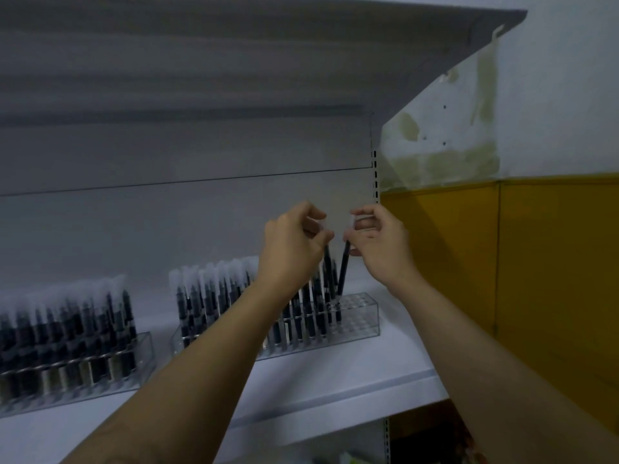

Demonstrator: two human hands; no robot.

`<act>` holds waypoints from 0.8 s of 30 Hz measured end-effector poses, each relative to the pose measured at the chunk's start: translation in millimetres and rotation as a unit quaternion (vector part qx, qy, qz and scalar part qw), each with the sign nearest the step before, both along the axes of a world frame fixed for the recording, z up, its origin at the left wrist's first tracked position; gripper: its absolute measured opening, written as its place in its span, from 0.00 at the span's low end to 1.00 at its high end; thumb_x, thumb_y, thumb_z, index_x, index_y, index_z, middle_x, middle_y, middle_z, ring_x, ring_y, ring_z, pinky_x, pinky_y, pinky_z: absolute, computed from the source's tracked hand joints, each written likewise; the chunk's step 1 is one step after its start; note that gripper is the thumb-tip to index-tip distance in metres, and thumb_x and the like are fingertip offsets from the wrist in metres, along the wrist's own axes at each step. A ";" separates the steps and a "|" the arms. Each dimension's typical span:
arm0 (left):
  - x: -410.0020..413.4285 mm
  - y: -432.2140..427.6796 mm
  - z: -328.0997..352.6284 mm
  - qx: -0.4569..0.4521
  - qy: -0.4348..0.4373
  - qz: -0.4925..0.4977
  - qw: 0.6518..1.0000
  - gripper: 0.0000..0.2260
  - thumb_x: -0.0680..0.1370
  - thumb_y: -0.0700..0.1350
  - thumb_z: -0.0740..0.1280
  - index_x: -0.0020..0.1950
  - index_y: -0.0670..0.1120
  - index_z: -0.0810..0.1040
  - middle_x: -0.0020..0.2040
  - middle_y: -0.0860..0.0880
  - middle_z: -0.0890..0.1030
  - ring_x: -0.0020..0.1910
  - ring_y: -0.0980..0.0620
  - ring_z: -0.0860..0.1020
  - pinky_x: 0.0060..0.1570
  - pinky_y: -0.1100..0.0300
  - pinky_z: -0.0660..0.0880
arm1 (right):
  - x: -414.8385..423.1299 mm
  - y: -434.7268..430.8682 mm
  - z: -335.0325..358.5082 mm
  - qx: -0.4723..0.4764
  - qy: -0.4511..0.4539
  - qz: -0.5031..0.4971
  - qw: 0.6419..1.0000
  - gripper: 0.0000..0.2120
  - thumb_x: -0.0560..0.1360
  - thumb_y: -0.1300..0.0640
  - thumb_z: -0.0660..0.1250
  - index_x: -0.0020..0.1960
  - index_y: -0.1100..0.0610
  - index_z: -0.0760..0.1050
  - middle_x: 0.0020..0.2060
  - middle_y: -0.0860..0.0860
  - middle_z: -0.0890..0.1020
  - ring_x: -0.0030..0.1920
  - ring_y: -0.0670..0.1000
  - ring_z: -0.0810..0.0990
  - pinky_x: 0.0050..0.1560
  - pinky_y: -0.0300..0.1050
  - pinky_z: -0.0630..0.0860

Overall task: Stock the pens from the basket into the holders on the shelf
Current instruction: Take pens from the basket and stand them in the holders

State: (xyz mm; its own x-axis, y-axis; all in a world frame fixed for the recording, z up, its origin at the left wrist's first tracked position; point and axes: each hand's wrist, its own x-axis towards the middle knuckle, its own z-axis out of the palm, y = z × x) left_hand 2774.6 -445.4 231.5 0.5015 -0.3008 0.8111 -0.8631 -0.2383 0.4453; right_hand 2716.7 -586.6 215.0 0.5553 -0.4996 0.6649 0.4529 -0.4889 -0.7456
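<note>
A clear plastic pen holder stands on the white shelf, mostly filled with black pens with frosted caps; several holes at its right end are bare. My right hand pinches the cap end of a black pen whose tip sits in a hole of this holder. Just left of it, my left hand pinches the cap of another black pen above the holder. A second holder, full of pens, stands to the left. The basket is out of view.
A grey shelf overhangs above. The shelving's back panel is close behind the holders. A slotted upright marks the unit's right edge, with a yellow and white wall beyond. A lower shelf shows dimly below.
</note>
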 end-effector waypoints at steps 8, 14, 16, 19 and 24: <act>2.8 2.6 -1.0 0.024 0.008 0.020 0.999 0.07 0.75 0.47 0.72 0.49 0.51 0.77 0.40 0.55 0.80 0.44 0.54 0.79 0.46 0.55 0.79 | 0.1 -4.1 -2.0 -0.022 0.006 0.012 1.000 0.13 0.73 0.66 0.71 0.52 0.51 0.75 0.44 0.51 0.79 0.43 0.54 0.82 0.42 0.53 0.83; 0.8 -0.3 -14.6 0.125 0.010 0.054 0.991 0.08 0.76 0.50 0.71 0.53 0.51 0.76 0.49 0.52 0.82 0.44 0.51 0.81 0.46 0.52 0.79 | 2.8 -1.6 -25.8 -0.110 0.118 0.016 0.987 0.11 0.75 0.60 0.70 0.55 0.48 0.76 0.45 0.46 0.80 0.44 0.48 0.81 0.45 0.45 0.81; 3.0 -2.8 -16.9 0.147 -0.015 0.089 0.985 0.10 0.76 0.51 0.69 0.55 0.53 0.75 0.54 0.53 0.81 0.51 0.50 0.79 0.55 0.52 0.74 | 2.0 -1.0 -32.0 -0.155 0.150 0.013 0.976 0.15 0.76 0.57 0.68 0.61 0.44 0.75 0.46 0.45 0.80 0.45 0.46 0.80 0.42 0.42 0.80; 7.4 -4.5 -13.8 0.199 -0.015 0.141 0.970 0.11 0.76 0.53 0.68 0.56 0.54 0.73 0.57 0.52 0.79 0.57 0.48 0.76 0.67 0.44 0.63 | -4.0 -5.8 -34.4 -0.201 0.185 0.005 0.962 0.22 0.77 0.56 0.66 0.68 0.39 0.68 0.46 0.45 0.80 0.44 0.44 0.79 0.39 0.38 0.75; 6.0 -4.3 -16.6 0.251 -0.024 0.169 0.953 0.11 0.76 0.54 0.67 0.57 0.55 0.74 0.58 0.50 0.78 0.61 0.45 0.74 0.71 0.38 0.54 | -13.6 -5.8 -41.7 -0.237 0.234 0.008 0.943 0.32 0.78 0.57 0.65 0.72 0.31 0.57 0.45 0.43 0.79 0.42 0.47 0.80 0.42 0.44 0.79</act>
State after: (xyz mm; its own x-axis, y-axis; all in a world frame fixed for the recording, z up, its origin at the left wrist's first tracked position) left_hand 2780.6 -449.6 214.9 0.6044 -0.4852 0.6319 -0.7155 -0.6795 0.1627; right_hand 2703.1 -592.3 173.4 0.8485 -0.1975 0.4909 0.1379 -0.8131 -0.5655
